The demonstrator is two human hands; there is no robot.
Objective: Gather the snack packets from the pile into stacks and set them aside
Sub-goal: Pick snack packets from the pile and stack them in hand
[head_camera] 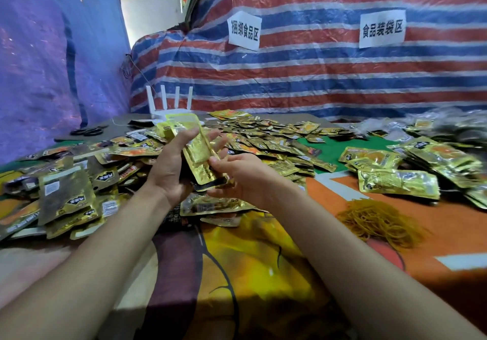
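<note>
Our left hand (168, 167) grips stack (197, 147), long axis running away from us. Our right hand (246, 180) pinches its near end; pile (266, 135) just beyond both

My bare forearms (105, 247) reach forward from the lower corners and meet in the middle, wrists raised. My left hand (168, 165) cradles the stack of packets (199, 152) from the side, thumb over its top and fingers curled round its far edge. My right hand (239, 179) pinches the stack's near end, thumb on top.
</note>
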